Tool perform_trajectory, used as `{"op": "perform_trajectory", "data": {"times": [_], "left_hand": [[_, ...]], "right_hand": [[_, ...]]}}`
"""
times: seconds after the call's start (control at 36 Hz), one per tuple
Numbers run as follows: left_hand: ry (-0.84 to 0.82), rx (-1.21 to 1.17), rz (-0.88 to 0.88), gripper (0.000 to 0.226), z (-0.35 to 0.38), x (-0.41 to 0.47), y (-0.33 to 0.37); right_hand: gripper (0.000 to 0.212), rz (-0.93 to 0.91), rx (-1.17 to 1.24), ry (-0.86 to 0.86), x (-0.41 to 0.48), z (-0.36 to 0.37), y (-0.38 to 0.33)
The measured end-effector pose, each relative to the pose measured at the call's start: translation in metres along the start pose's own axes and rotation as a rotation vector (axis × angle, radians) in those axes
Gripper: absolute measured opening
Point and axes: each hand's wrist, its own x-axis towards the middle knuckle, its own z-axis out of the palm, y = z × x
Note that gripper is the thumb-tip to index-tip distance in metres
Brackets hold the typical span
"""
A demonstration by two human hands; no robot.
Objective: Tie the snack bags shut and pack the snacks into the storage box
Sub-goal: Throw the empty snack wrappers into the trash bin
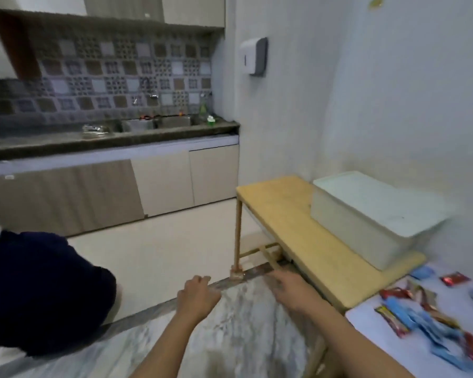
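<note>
1. To your left, a person in dark navy clothing (38, 290) crouches or sits low on the pale tiled floor (153, 249), close to your left arm.
2. Straight ahead along the far wall: a kitchen run w/ dark speckled stone countertop (115, 137), steel sink (137, 124) and beige cabinet doors (161, 181) below. A white-and-grey wall box (253, 56) hangs on the white wall further right.
3. Below your hands lies a marbled grey-white surface (243, 336); both hands hover over it, touching nothing.
4. Your left hand (197, 294) is loosely curled, fingers folded in, nothing in it.
5. Your right hand (290, 289) is blurred; fingers look spread and empty, near the corner of the light wooden low table (290, 214).
6. The pale white rectangular plastic storage box (366, 216), lid on, sits on that table, up and to the right of your right hand, well apart from it.
7. The red and blue snack packets (426, 315) lie scattered on a light lavender surface (372, 347) at the lower right, right of your right forearm, apart from both hands. The table corner sits between your right hand and the packets.
</note>
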Motion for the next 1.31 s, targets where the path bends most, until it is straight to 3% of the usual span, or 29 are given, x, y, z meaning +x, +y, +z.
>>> {"op": "perform_trajectory", "data": {"times": [0.19, 0.33, 0.69, 1.0, 1.31], "left_hand": [[-0.152, -0.003, 0.303, 0.059, 0.039, -0.031, 0.101], [-0.277, -0.041, 0.548, 0.056, 0.073, -0.068, 0.195], [-0.501, 0.054, 0.966, 0.052, 0.196, -0.266, 0.394], [-0.753, 0.088, 1.058, 0.053, 0.325, -0.441, 0.472], [-0.841, 0.159, 1.092, 0.057, 0.418, -0.5, 0.517]], "right_hand": [[0.035, 0.323, -0.024, 0.192, -0.144, -0.042, 0.064], [0.044, 0.573, 0.061, 0.317, -0.248, -0.059, 0.12], [0.043, 0.986, 0.155, 0.54, -0.534, -0.055, 0.223], [0.046, 1.155, 0.226, 0.56, -0.715, -0.014, 0.307], [0.052, 1.231, 0.325, 0.674, -0.77, 0.024, 0.381]]}}
